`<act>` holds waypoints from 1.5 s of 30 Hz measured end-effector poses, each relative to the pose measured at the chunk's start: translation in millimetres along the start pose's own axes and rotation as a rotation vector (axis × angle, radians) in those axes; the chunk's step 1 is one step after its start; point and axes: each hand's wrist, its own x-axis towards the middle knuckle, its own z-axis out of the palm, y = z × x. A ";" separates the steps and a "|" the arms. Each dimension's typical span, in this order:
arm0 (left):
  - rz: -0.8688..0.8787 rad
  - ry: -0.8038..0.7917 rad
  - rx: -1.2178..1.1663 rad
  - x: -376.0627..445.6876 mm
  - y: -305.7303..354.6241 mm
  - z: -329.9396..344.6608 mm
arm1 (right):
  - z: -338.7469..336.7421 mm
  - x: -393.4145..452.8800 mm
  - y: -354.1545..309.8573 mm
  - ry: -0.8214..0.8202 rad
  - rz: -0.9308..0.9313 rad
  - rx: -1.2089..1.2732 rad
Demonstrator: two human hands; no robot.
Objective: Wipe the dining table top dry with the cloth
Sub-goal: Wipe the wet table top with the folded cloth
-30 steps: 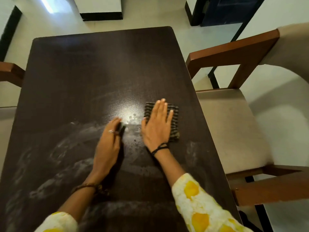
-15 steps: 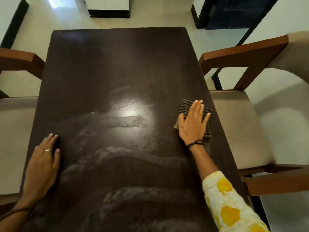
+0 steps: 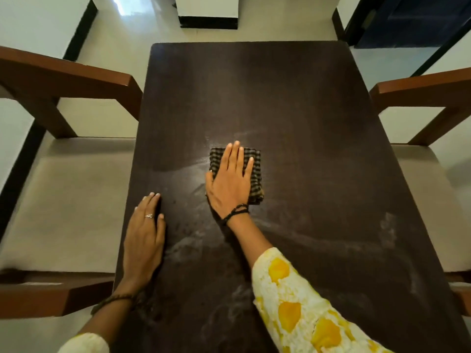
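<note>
The dark brown dining table top (image 3: 254, 98) fills the middle of the view, with pale wet streaks and smears across its near half. A folded dark checked cloth (image 3: 256, 174) lies flat near the table's middle. My right hand (image 3: 230, 182) presses down on the cloth with fingers stretched out, covering its left part. My left hand (image 3: 145, 235) rests flat on the table beside its left edge, palm down, holding nothing.
A wooden chair with a beige seat (image 3: 63, 205) stands tight against the table's left side, and another chair (image 3: 433, 200) against the right. Beyond the far edge is pale floor, with a white block with a black base (image 3: 207, 14).
My right hand has slid the cloth from the table's right edge back left to the middle. My left hand stays flat by the left edge. The view has shifted right.
</note>
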 end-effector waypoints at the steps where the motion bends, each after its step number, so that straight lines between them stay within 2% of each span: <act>1: -0.033 0.024 0.019 -0.9 0.3 -1.1 | -0.6 -1.5 3.7 0.016 -0.027 -0.001; 4: -0.187 0.093 0.108 -7.6 -5.4 -8.0 | -6.0 -5.3 35.2 0.070 0.019 -0.014; 8: -0.307 0.045 0.001 -24.6 -19.0 -20.5 | -12.8 -21.7 81.6 0.079 0.236 -0.045; 12: -0.284 0.022 -0.110 -24.7 -18.8 -20.0 | -9.4 -26.7 57.9 0.130 0.380 -0.006; 14: -0.297 0.023 -0.126 -21.8 -18.9 -18.4 | -6.0 -19.5 32.1 0.115 0.388 -0.002; 21: -0.329 -0.008 -0.155 -21.3 -22.8 -18.3 | 13.9 2.7 -96.3 0.004 0.134 -0.028; 25: -0.432 0.015 -0.313 -18.8 -24.4 -19.6 | 21.7 7.2 -148.3 -0.056 -0.045 0.026; 29: -0.476 0.073 -0.366 -18.5 -27.7 -18.0 | 26.4 0.3 -166.7 -0.107 -0.231 0.013; 33: -0.491 0.088 -0.436 -25.8 -33.1 -18.6 | 27.3 -43.1 -145.0 -0.148 -0.443 0.038; 36: -0.481 0.072 -0.482 -27.8 -33.2 -20.1 | 26.6 -60.6 -133.7 -0.152 -0.480 0.024; 40: -0.471 0.087 -0.472 -25.7 -31.2 -22.7 | 24.6 -22.2 -143.1 -0.170 -0.472 0.036; 45: -0.493 0.089 -0.427 -24.8 -31.1 -22.2 | 22.0 30.9 -170.6 -0.157 -0.348 0.023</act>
